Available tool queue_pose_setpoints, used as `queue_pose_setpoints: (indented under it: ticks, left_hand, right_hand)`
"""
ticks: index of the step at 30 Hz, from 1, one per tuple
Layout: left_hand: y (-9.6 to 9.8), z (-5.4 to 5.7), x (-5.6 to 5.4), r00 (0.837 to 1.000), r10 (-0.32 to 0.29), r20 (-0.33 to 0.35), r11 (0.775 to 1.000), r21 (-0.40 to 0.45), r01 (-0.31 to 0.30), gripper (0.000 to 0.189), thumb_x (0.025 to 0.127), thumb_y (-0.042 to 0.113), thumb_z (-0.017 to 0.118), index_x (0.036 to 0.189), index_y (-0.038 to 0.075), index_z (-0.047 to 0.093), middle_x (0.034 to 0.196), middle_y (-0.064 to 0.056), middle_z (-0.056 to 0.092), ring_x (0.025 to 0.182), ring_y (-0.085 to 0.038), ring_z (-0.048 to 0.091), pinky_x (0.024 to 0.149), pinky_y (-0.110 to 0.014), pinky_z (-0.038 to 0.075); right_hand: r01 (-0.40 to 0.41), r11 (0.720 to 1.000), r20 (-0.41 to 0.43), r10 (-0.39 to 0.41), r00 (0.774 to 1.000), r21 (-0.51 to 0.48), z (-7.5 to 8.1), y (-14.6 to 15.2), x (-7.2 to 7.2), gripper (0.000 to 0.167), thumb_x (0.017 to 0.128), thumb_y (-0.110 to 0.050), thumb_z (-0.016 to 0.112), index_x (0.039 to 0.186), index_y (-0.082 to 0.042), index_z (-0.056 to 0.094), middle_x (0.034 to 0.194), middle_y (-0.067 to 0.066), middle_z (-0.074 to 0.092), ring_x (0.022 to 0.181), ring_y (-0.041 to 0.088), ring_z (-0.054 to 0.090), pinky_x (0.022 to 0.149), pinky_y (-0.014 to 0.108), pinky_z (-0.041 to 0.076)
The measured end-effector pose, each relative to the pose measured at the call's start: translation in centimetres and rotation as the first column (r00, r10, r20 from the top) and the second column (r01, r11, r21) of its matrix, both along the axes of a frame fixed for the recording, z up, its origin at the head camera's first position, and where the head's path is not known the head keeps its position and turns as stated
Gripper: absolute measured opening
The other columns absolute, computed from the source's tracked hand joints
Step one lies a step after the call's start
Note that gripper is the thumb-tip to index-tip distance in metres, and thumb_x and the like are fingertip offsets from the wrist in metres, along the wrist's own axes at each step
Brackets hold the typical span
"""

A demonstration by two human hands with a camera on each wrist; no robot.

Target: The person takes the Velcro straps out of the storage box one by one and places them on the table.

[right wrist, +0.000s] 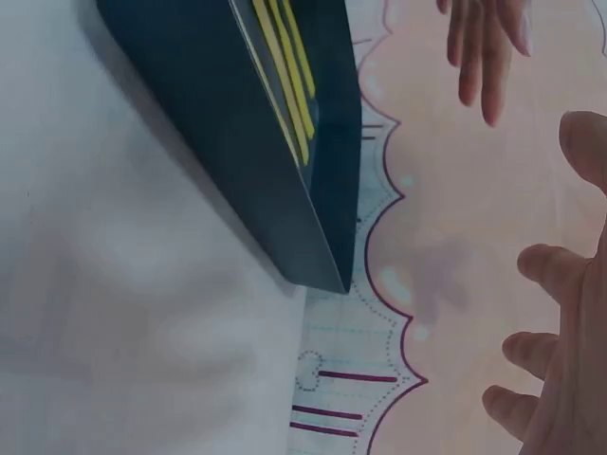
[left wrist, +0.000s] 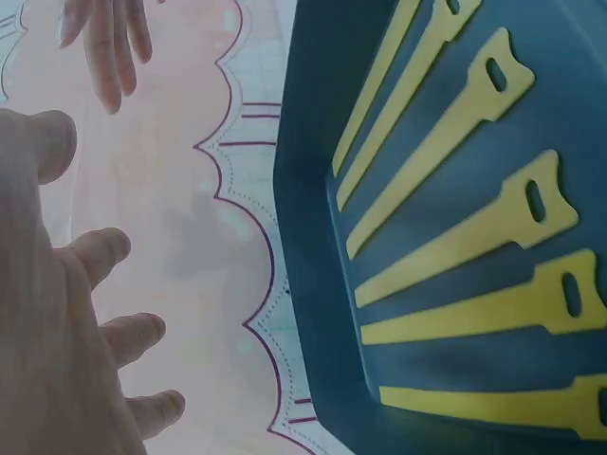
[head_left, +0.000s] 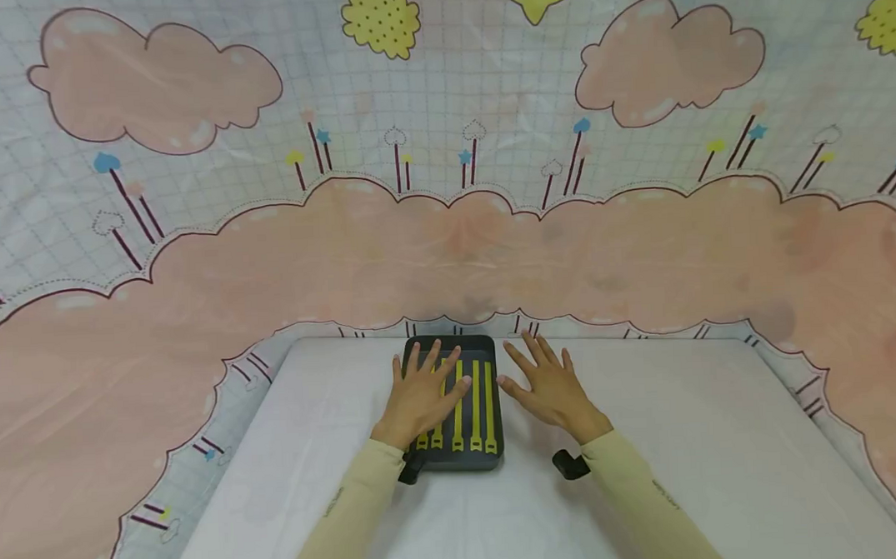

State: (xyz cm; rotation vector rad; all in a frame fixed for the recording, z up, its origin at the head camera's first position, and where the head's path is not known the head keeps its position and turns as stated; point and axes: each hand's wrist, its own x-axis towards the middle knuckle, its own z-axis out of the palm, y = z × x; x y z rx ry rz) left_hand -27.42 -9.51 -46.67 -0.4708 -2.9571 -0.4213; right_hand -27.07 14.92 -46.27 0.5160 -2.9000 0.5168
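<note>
A dark grey tray [head_left: 456,463] stands at the far edge of the table. Several flat yellow cable ties [head_left: 477,405], each with a slotted head, lie side by side along it. Over the tray's left part my left hand [head_left: 420,395] is held with fingers spread and nothing in its grasp, covering some of the ties from the head camera. To the right of the tray, my right hand [head_left: 555,391] also has its fingers spread and holds nothing. The left wrist view shows the tie heads [left wrist: 535,197] turned away from the fingers.
A white table [head_left: 688,452] extends to both sides and in front of the tray. Behind it hangs a patterned cloth [head_left: 447,254] with clouds and stars. Black wrist cameras [head_left: 571,464] sit under both wrists. The tray's wall [right wrist: 209,133] rises in the right wrist view.
</note>
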Motion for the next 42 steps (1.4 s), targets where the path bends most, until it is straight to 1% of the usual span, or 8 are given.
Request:
queue_pose_setpoints:
  ticks: [4, 10, 17, 24, 27, 30, 37, 42]
  left_hand:
    - [-0.8, -0.3, 0.1, 1.0, 0.017, 0.018, 0.999, 0.027, -0.017, 0.065, 0.098, 0.067, 0.032, 0.155, 0.037, 0.025, 0.165, -0.005, 0.019, 0.152, -0.041, 0.011, 0.116, -0.068, 0.008]
    - [-2.1, -0.7, 0.2, 0.998, 0.059, 0.015, 0.996, 0.072, -0.06, 0.063, 0.099, 0.061, 0.039, 0.155, 0.034, 0.029, 0.165, -0.009, 0.021, 0.152, -0.04, 0.012, 0.115, -0.068, 0.014]
    - [-3.3, -0.5, 0.7, 0.996, 0.084, 0.029, 0.989, 0.121, -0.087, 0.062, 0.1, 0.056, 0.042, 0.155, 0.03, 0.031, 0.164, -0.012, 0.023, 0.15, -0.043, 0.016, 0.114, -0.065, 0.025]
    - [-4.7, -1.5, 0.4, 0.991, 0.129, 0.047, 0.978, 0.158, -0.135, 0.063, 0.101, 0.052, 0.043, 0.157, 0.027, 0.027, 0.163, -0.013, 0.024, 0.148, -0.042, 0.023, 0.107, -0.064, 0.036]
    - [-5.3, -1.5, 0.4, 0.988, 0.142, 0.062, 0.966, 0.209, -0.152, 0.066, 0.099, 0.047, 0.05, 0.156, 0.024, 0.028, 0.162, -0.015, 0.028, 0.145, -0.041, 0.03, 0.105, -0.063, 0.038]
    - [-5.9, -1.6, 0.8, 0.984, 0.153, 0.095, 0.949, 0.264, -0.173, 0.067, 0.097, 0.043, 0.054, 0.156, 0.022, 0.03, 0.16, -0.016, 0.031, 0.142, -0.041, 0.035, 0.105, -0.063, 0.038]
    - [-6.7, -2.5, 1.1, 0.965, 0.187, 0.184, 0.911, 0.334, -0.241, 0.065, 0.097, 0.038, 0.055, 0.155, 0.022, 0.03, 0.157, -0.013, 0.038, 0.141, -0.039, 0.039, 0.11, -0.062, 0.033]
    - [-7.3, -3.5, 1.2, 0.965, 0.182, 0.188, 0.878, 0.411, -0.245, 0.062, 0.096, 0.032, 0.058, 0.153, 0.02, 0.036, 0.15, -0.015, 0.047, 0.13, -0.038, 0.053, 0.104, -0.058, 0.042]
  right_hand:
    - [-0.013, 1.0, 0.005, 0.014, 1.0, -0.011, -0.1, -0.6, 0.1, 0.068, 0.098, -0.062, 0.04, 0.155, -0.026, 0.03, 0.165, 0.012, 0.018, 0.151, 0.038, 0.018, 0.114, 0.07, 0.013]
    - [-0.059, 0.998, -0.014, 0.058, 0.998, -0.034, -0.1, -1.8, 0.1, 0.065, 0.099, -0.058, 0.042, 0.155, -0.025, 0.032, 0.164, 0.012, 0.023, 0.15, 0.036, 0.021, 0.114, 0.069, 0.016]
    - [-0.085, 0.994, -0.002, 0.085, 0.996, -0.071, -0.1, -3.0, 0.4, 0.064, 0.1, -0.056, 0.042, 0.155, -0.024, 0.032, 0.163, 0.013, 0.025, 0.15, 0.035, 0.022, 0.116, 0.066, 0.016]
    - [-0.112, 0.986, -0.005, 0.112, 0.994, -0.126, -0.1, -4.0, 0.6, 0.064, 0.099, -0.054, 0.046, 0.154, -0.023, 0.035, 0.162, 0.012, 0.027, 0.149, 0.035, 0.026, 0.118, 0.063, 0.016]
    - [-0.113, 0.979, 0.022, 0.119, 0.993, -0.168, -0.1, -4.4, 0.6, 0.065, 0.099, -0.054, 0.047, 0.154, -0.023, 0.034, 0.163, 0.011, 0.026, 0.148, 0.037, 0.028, 0.12, 0.059, 0.016]
    - [-0.12, 0.971, 0.044, 0.132, 0.99, -0.208, -0.1, -5.0, 0.7, 0.063, 0.099, -0.051, 0.048, 0.154, -0.024, 0.034, 0.163, 0.01, 0.027, 0.146, 0.039, 0.03, 0.119, 0.058, 0.021]
    - [-0.159, 0.955, 0.05, 0.176, 0.983, -0.249, -0.3, -6.3, 0.8, 0.063, 0.099, -0.047, 0.053, 0.153, -0.02, 0.036, 0.16, 0.011, 0.031, 0.145, 0.037, 0.034, 0.112, 0.059, 0.032]
    - [-0.197, 0.94, 0.063, 0.223, 0.973, -0.278, -0.3, -7.2, 0.9, 0.063, 0.098, -0.045, 0.056, 0.151, -0.017, 0.039, 0.156, 0.013, 0.037, 0.142, 0.036, 0.038, 0.11, 0.058, 0.036]
